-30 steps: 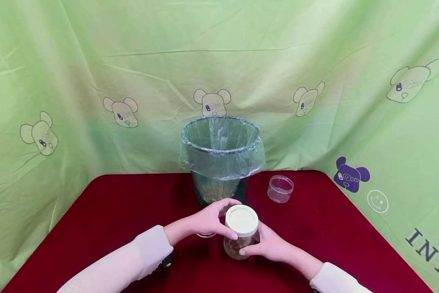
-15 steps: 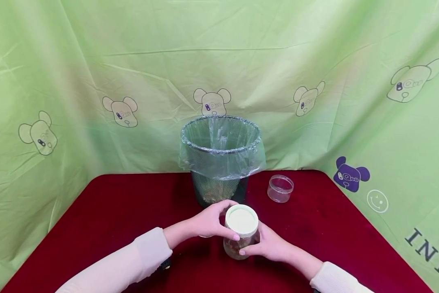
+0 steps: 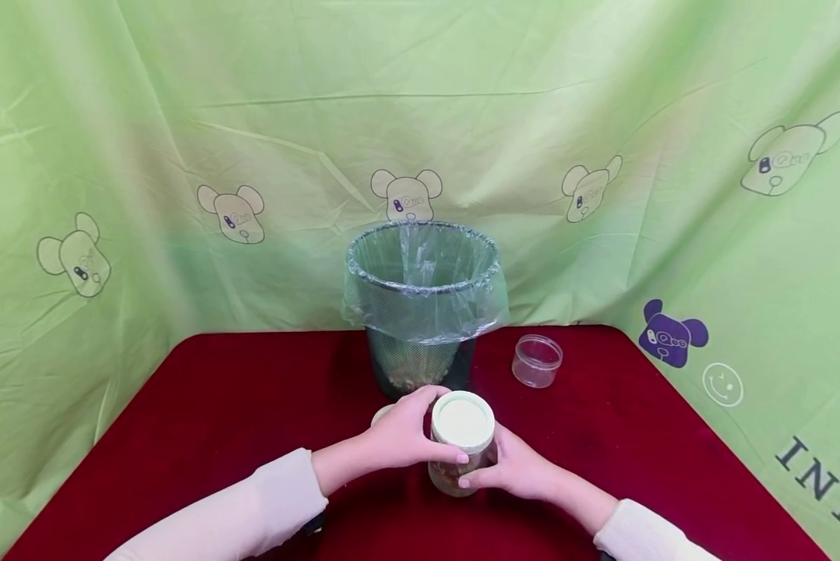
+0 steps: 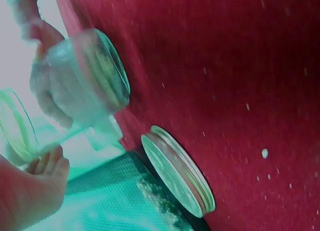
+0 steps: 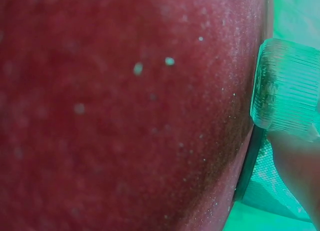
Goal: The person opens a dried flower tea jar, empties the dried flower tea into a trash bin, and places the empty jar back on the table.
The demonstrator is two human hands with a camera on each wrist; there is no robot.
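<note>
My right hand [image 3: 521,467] grips the body of a clear jar [image 3: 450,477] standing in front of the bin, thumb across its near side. Something brownish shows inside it. A pale round lid [image 3: 464,421] sits at the jar's top. Around the lid's left side curls my left hand [image 3: 409,428], its thumb along the front edge and fingers behind. In the left wrist view the left hand's curled fingers [image 4: 50,166] are at the lid's rim. The ribbed jar wall [image 5: 287,86] shows in the right wrist view. Behind the left hand lies a flat round piece [image 4: 177,171], mostly hidden in the head view.
A black mesh bin [image 3: 420,362] with a clear plastic liner stands behind the hands. To its right is a small clear tub [image 3: 536,362] without a lid. Pale crumbs [image 4: 265,153] dot the red cloth [image 3: 252,405]. Green printed curtains surround the table.
My left hand has turned at the lid, its thumb shifting right along the front edge and its wrist dropping slightly. The flat round piece now shows behind its knuckles. The right hand stays put.
</note>
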